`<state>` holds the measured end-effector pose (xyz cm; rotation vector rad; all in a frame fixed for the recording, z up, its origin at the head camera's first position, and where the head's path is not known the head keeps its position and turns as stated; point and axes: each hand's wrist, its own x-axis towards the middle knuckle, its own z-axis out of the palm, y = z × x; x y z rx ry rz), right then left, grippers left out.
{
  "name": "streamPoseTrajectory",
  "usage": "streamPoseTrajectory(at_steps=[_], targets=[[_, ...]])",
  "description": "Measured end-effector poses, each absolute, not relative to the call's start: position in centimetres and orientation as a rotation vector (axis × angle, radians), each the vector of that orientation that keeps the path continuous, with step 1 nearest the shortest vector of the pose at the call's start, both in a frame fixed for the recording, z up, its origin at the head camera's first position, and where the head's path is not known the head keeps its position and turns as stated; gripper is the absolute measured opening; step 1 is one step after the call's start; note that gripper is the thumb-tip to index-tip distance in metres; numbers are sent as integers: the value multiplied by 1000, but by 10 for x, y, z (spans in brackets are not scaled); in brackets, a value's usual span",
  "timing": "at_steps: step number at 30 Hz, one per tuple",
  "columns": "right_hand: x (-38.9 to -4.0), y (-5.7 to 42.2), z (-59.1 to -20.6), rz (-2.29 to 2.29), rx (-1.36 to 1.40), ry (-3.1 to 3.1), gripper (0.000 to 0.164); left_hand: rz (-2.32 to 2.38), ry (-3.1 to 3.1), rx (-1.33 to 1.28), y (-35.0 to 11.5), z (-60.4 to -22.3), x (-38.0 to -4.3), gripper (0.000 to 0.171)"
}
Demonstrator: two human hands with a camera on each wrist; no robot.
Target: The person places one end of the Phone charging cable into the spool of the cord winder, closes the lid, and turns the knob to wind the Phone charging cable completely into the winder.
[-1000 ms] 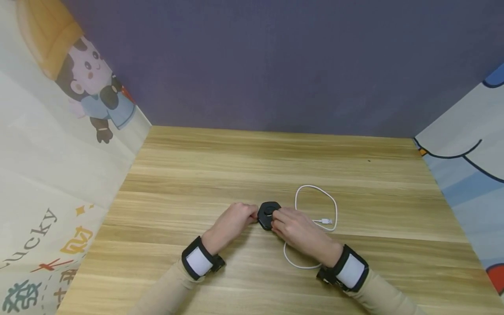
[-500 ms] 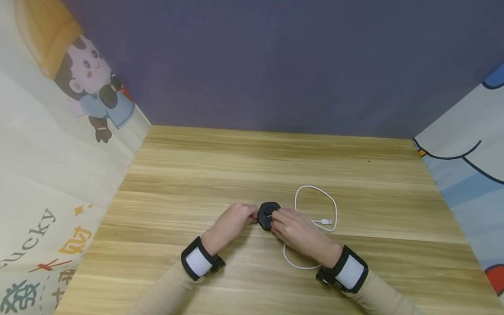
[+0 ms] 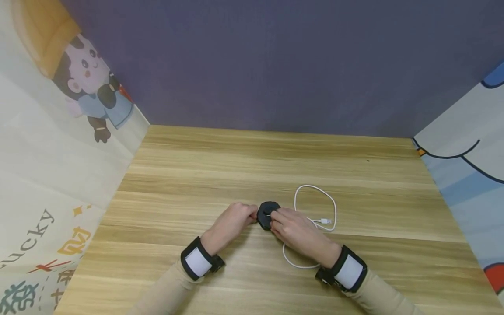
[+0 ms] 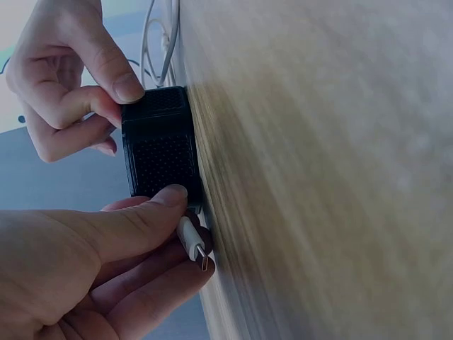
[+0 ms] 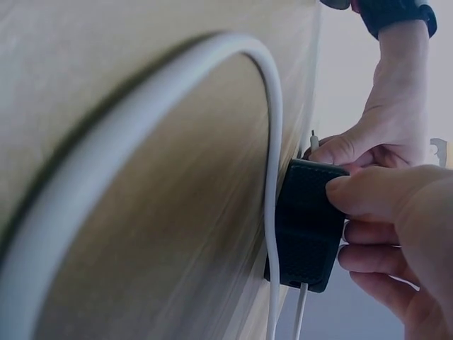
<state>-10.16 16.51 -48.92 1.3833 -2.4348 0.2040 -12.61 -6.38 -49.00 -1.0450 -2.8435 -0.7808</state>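
Observation:
A black, many-sided cable winder (image 3: 263, 217) with textured sides stands on the table between both hands. My left hand (image 3: 232, 223) pinches its left edge, thumb on the near side. Beside those fingers, the white USB-C plug (image 4: 191, 239) sticks out of the winder. My right hand (image 3: 299, 229) grips the winder's right side between thumb and curled fingers, partly covering its top. From that side the white charging cable (image 3: 335, 205) runs out and lies in loose loops to the right. Its USB-A plug (image 3: 326, 221) rests inside the far loop.
The wooden table (image 3: 189, 175) meets a dark blue panel (image 3: 267, 65) at the back. Printed cloths (image 3: 51, 166) hang at the left and right. One cable loop passes under my right wrist, where a black strap (image 3: 348, 269) sits.

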Motion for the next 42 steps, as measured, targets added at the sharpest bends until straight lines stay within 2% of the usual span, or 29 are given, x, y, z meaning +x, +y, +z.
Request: streamPoseTrajectory(at_steps=[25,42], targets=[[-103,170,-492,378,1358,-2435,10,-808,-2844,-1042,-64,-488,-126,15],[-108,176,-488,598,1327,-2518,16,-794,-2848,-1062,-65,-487,-125,15]])
